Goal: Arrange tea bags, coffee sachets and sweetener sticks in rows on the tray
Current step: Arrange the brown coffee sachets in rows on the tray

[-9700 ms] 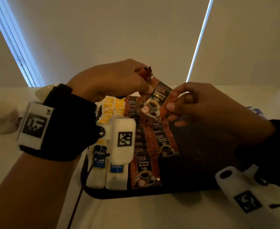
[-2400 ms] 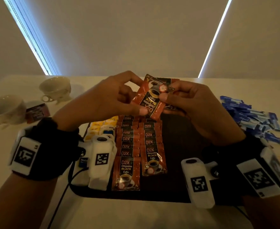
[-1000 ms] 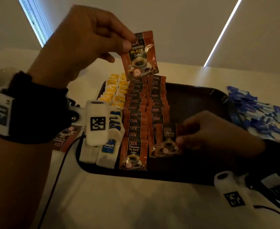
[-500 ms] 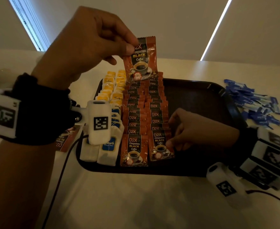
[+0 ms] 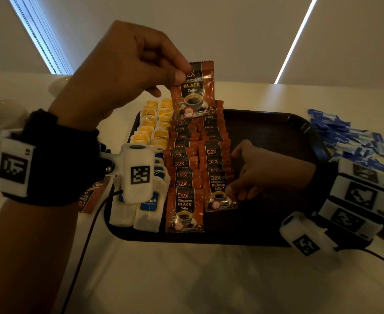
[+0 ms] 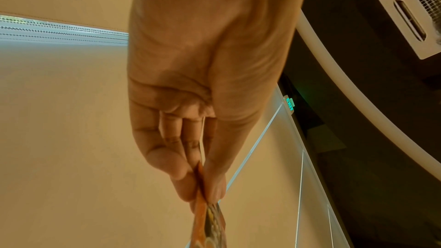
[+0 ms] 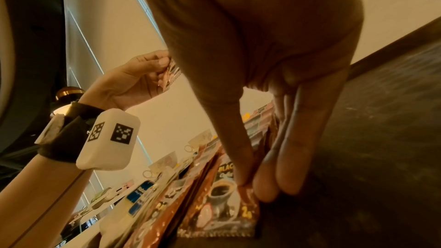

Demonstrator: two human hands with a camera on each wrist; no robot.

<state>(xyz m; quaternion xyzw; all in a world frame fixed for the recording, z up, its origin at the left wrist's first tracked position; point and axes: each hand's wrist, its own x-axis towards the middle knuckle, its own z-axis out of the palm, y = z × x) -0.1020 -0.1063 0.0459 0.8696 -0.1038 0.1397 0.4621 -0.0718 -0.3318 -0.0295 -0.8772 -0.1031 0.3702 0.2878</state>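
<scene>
Left hand [image 5: 127, 71] grip: thumb and fingers pinch the top edge of a coffee sachet [image 5: 194, 90], hanging upright above the far end of the sachet rows [image 5: 198, 155]. Right hand [image 5: 261, 175] grip: thumb and fingertips hold the nearest sachet [image 5: 219, 196] of the right row on the tray [image 5: 277, 132]. Tea bags [image 5: 150, 128] lie left of the rows; sweetener sticks [image 5: 349, 139] lie on the tabletop [image 5: 186, 279], right of the tray.

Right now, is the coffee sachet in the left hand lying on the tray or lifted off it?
Lifted: the left hand pinches the coffee sachet by its top, hanging above the tray.

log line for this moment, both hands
left hand: holds coffee sachet above tray | right hand: pinches front sachet in second coffee row
</scene>
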